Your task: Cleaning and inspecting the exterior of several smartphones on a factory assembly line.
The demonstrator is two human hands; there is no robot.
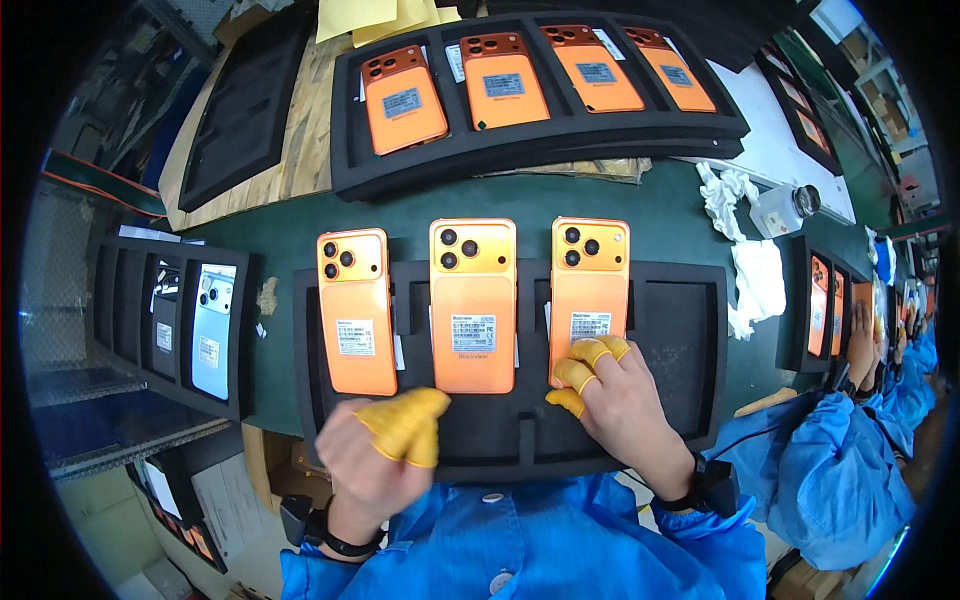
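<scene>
Three orange smartphones lie back up in a row across a black foam tray (680,330): the left smartphone (358,300), the middle smartphone (472,370) and the right smartphone (590,290). Each has three camera lenses at the top and a white printed label lower down. My right hand (615,395), in yellow finger cots, is closed on the lower end of the right smartphone, its bent fingers partly covering the label. Below the left and middle smartphones hovers my left hand (385,450), also in yellow finger cots. Motion blurs its fingers, and I see nothing in them.
Beyond the green table (380,195), another foam tray (345,165) holds several orange phones. At the left, a tray carries a light blue phone (210,340). Crumpled white tissue (760,280) and a small bottle (785,210) sit at the right. Blue-sleeved people (840,450) work beyond.
</scene>
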